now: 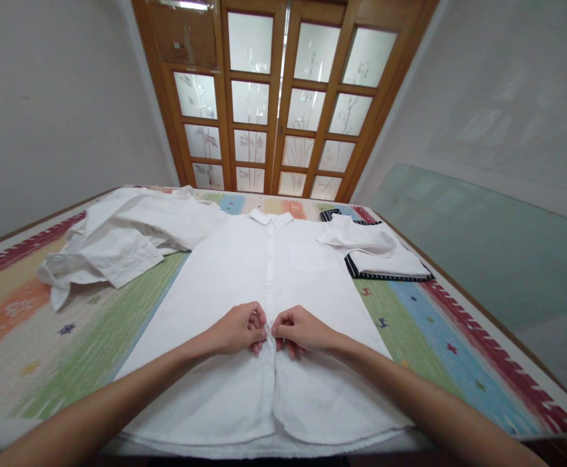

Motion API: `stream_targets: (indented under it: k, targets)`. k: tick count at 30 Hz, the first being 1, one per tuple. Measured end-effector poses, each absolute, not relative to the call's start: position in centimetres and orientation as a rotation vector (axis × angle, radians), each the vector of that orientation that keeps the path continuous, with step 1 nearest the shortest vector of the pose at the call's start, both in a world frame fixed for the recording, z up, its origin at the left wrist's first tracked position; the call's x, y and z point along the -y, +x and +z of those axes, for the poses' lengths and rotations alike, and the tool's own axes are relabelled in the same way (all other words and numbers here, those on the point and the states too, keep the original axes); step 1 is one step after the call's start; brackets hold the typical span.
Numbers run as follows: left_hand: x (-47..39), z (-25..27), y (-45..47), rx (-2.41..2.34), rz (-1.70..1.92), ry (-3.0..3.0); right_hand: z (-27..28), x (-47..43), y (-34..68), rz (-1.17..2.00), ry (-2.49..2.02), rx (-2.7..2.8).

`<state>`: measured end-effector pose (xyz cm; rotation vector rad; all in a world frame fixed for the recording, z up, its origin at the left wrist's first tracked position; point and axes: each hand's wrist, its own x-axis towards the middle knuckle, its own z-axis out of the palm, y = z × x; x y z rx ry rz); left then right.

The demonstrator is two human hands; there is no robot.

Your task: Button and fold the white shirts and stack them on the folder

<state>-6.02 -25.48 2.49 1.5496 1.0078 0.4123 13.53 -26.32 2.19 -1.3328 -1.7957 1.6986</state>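
On white shirt point(237, 275) front, L hand point(244, 327) & R hand point(298, 327), curled narrow, pinch placket point(270, 266) tog.

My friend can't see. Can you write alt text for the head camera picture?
A person's left hand and right hand pinch the button front of a white shirt lying flat, collar away, on a colorful striped tablecloth. Crumpled white cloth lies to the left; wooden doors with glass panes stand beyond.

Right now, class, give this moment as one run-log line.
left hand: pinching placket; right hand: pinching placket; white shirt: spread, parted below hands; collar: far end
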Motion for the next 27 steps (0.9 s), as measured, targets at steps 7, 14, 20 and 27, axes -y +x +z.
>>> stream_targets:
  k: [7, 14, 20, 27]
  targets:
    - [26.0, 2.4, -5.6, -1.127, 0.424, 1.417, 2.5, 26.2, 13.2, 1.925, -1.331, 1.547]
    - [26.3, 2.3, -5.7, -1.194, 0.423, 1.442, 3.1, 26.5, 13.1, 1.974, -1.348, 1.457]
    - [26.1, 2.8, -5.8, -1.160, 0.368, 1.524, 3.1, 26.6, 13.1, 1.968, -1.347, 1.460]
    - [26.4, 3.4, -5.7, -1.191, 0.346, 1.576, 2.9, 27.0, 13.3, 1.841, -1.343, 1.563]
